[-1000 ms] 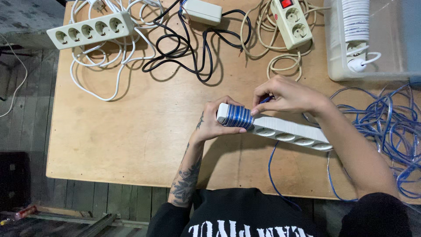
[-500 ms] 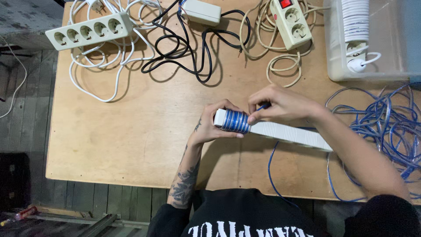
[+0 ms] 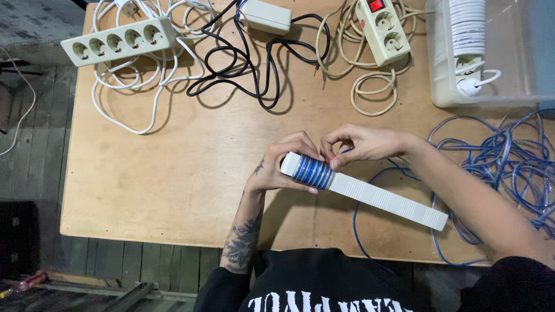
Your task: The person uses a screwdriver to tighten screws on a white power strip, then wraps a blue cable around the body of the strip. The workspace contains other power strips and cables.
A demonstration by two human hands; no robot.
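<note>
Winding: thin blue cable [image 3: 313, 171] coiled round the left end of the long white plastic power strip [image 3: 370, 191], centre-near on the table; most cable loose at right.
Left hand [image 3: 281, 169]: your fingers clasp the strip's end.
Right hand [image 3: 363, 144]: your fingertips pinch the cable.

bare table [image 3: 173, 190] left of hands [image 3: 324, 159], blue wire [image 3: 509, 162] crowding right

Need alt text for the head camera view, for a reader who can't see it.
Seen from above, a person's left hand grips the end of a white power strip over a wooden table while the right hand pinches blue cable coiled around it. More power strips and tangled cords lie along the far edge.
</note>
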